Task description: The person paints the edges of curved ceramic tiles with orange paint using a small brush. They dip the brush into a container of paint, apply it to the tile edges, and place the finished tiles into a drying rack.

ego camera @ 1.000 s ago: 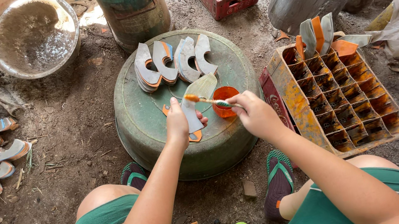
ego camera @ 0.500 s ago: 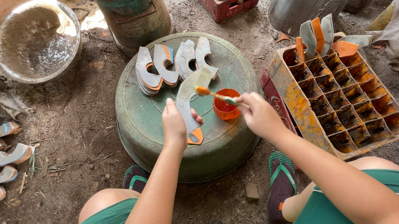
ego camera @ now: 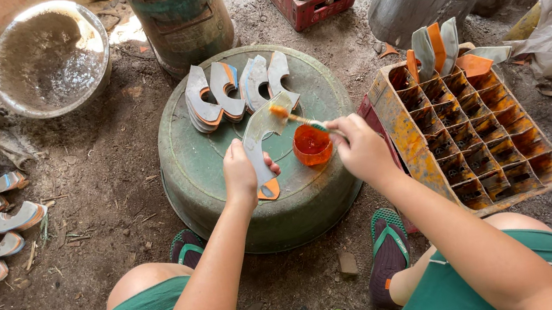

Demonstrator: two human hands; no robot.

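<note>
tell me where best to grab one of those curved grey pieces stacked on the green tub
Probably by the outer curved rim of the nearest piece in the stack of curved pieces, coming from above on the person's side. They overlap leaning on the upturned green tub, so only upper edges stand free; faces with orange glue are best avoided.

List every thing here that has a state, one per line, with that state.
left hand: gripping the curved grey piece, held over the green tub
right hand: holding a brush, tip on the piece
orange cup: upright, open, holding orange liquid
green tub: upside down
orange crate: mostly unfilled, a few pieces at its far end
metal bowl: upright
</note>
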